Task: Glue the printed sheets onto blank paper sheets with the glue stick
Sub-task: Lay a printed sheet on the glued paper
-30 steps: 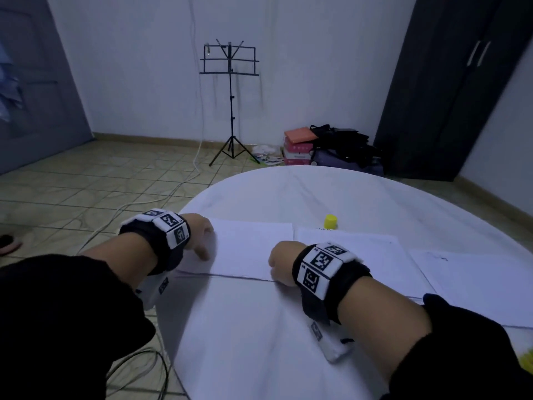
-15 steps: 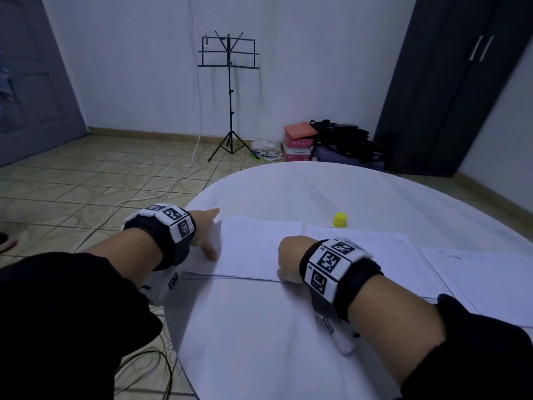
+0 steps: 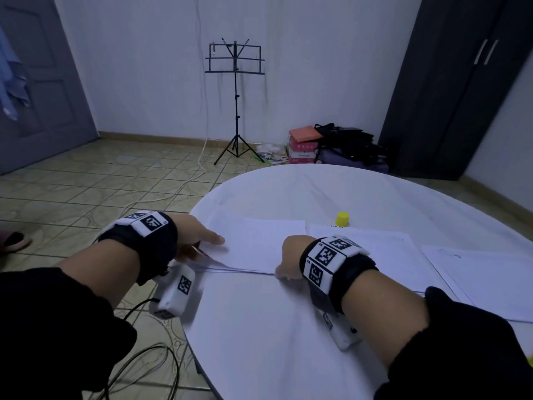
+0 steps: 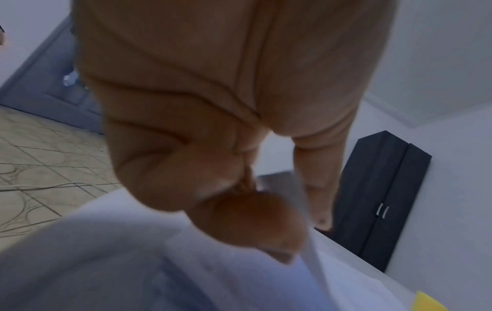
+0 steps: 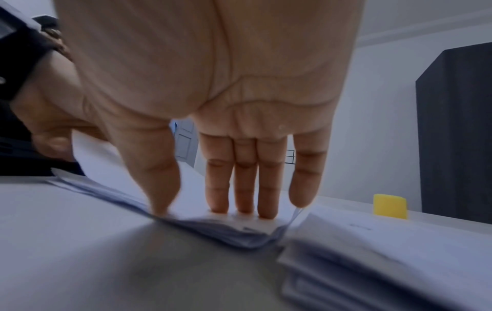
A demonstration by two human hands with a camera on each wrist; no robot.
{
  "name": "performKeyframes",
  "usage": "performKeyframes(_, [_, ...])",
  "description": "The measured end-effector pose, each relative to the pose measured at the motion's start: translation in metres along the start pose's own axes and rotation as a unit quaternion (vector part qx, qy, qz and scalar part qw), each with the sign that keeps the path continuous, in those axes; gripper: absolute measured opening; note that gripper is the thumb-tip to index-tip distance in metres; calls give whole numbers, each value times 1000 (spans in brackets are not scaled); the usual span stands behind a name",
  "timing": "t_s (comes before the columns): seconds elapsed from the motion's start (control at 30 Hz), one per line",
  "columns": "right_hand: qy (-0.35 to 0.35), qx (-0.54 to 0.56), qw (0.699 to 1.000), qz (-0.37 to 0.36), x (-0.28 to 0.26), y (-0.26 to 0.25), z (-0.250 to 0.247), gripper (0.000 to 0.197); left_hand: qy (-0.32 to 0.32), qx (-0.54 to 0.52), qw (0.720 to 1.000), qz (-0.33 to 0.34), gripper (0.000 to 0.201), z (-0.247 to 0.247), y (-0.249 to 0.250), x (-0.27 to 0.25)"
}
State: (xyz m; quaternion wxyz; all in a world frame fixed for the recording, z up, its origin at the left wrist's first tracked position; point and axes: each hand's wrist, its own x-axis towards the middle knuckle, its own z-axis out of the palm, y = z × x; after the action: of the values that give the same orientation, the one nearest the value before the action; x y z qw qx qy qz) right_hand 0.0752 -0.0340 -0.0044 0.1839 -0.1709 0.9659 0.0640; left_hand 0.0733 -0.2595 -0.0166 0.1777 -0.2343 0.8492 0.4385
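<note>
Lifting now at its near left corner, the top sheet (image 3: 259, 241) of the left paper stack has come up off the pile since a moment ago, when the left hand (image 3: 199, 236) only rested its fingers at that edge; this suggests a single blank sheet is being peeled free to receive a printed one. In the left wrist view the left hand (image 4: 239, 200) pinches the raised paper edge (image 4: 301, 210) between thumb and curled fingers, though blur hides the exact contact. The right hand (image 3: 288, 261) sits at the near right corner of the same stack, wrist low to the tabletop (image 3: 288, 342); its fingers (image 5: 245, 178) are straight and close together, pressing down on the pile while the thumb touches the near edge, steadying the sheets beneath. A second stack (image 3: 375, 249) lies just to the right, a third farther right. The glue stick (image 3: 342, 219), yellow-capped, stands untouched at the far edge of the middle stack, so gluing has not begun.
</note>
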Motion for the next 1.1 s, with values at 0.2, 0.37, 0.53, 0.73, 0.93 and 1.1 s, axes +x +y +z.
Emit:
performKeyframes(0.2, [11,35,999,13,-1,-8,3,59,-57,-212,975,25,19,12,-1,-6])
performKeyframes(0.37, [27,23,999,10,8,-10,8,62,-41,-257,965,27,12,20,-5,-7])
performKeyframes(0.53, [79,18,997,14,4,-14,8,56,-37,-273,961,23,15,20,-9,-8])
performKeyframes(0.73, [113,1,993,20,3,-1,5,27,-17,-298,954,38,12,23,-13,-7])
performKeyframes(0.93, [151,135,974,105,-4,26,-6,41,-19,-301,953,32,9,26,-14,-5])
performKeyframes(1.1, [37,223,973,46,-16,35,-16,37,-15,-268,963,22,12,33,-12,-5])
